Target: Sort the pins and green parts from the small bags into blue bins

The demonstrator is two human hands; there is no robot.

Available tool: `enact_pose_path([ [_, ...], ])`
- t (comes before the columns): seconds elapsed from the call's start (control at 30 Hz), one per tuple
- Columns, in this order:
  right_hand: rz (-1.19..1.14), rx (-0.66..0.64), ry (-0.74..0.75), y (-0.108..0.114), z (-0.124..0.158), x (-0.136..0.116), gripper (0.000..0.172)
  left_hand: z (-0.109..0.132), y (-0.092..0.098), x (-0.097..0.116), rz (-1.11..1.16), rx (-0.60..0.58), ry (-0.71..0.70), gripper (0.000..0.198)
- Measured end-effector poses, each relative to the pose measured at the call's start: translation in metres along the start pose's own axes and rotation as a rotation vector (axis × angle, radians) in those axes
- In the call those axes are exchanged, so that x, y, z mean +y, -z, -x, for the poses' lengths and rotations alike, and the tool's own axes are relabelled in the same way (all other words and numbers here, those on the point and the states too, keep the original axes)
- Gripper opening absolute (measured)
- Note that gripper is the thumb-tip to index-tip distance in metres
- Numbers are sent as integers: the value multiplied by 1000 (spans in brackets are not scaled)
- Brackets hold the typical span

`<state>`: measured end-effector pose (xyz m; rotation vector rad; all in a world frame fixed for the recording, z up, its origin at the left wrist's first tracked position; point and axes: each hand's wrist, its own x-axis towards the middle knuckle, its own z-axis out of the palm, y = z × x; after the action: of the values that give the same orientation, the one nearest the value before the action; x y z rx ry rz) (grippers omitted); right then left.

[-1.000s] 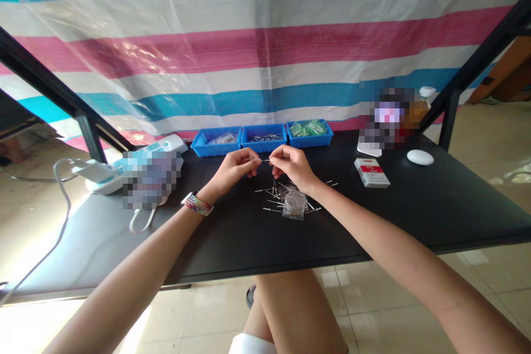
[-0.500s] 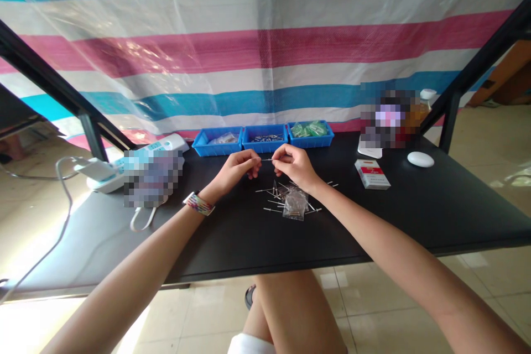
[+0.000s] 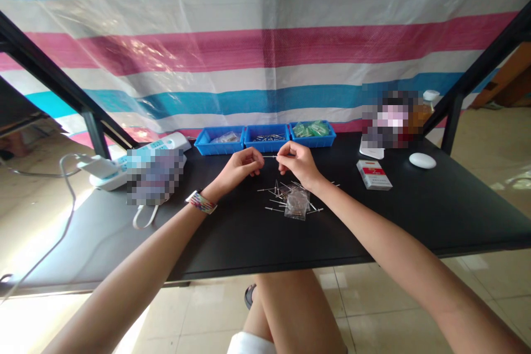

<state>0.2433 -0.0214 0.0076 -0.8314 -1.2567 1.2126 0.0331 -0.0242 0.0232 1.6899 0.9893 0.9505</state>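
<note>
A: Where is the thin metal pin (image 3: 270,156) found, in relation to the two hands?

B: It is seen in the narrow gap between the left hand (image 3: 244,165) and the right hand (image 3: 299,163). The gap is bridged by it, so neither hand can be called the nearer one.

A: And how is its long axis directed?

B: It is laid crosswise, from left to right, almost level. From the left fingertips it is pointed to the right, and from the right fingertips to the left.

A: How is the grip closed?

B: At the right, one end is pinched between thumb and forefinger. At the left, the fingertips are also brought together on the other end, as it appears; how firmly it is pressed cannot be told, because this end is covered.

A: What is placed around?

B: Just beyond the pin, the middle blue bin (image 3: 269,147) is set on the black table (image 3: 215,254). Nearer to the body, loose pins (image 3: 274,209) are scattered about a clear plastic bag (image 3: 296,204).
</note>
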Motion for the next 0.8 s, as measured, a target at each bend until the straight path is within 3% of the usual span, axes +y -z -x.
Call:
enact_pose_path([
  [0.07, -38, 62, -21, 1, -6, 0, 22, 0, 2, -2, -85, -51, -29, 17],
  [0.2, -69, 89, -100, 7, -14, 3, 42, 5, 1, -1, -345, -245, -151, 14],
  [0.37, -22, 78, -115, 13, -10, 4, 23, 8, -4, 4, -569, -365, -289, 10],
  [0.53, 44, -6, -96, 8, -5, 0, 19, 7, -5, 2, -594, -363, -288, 10],
  [0.8, 157, -155, -41, 4, 1, 0, 17, 7, 0, -2, -391, -178, -159, 22],
])
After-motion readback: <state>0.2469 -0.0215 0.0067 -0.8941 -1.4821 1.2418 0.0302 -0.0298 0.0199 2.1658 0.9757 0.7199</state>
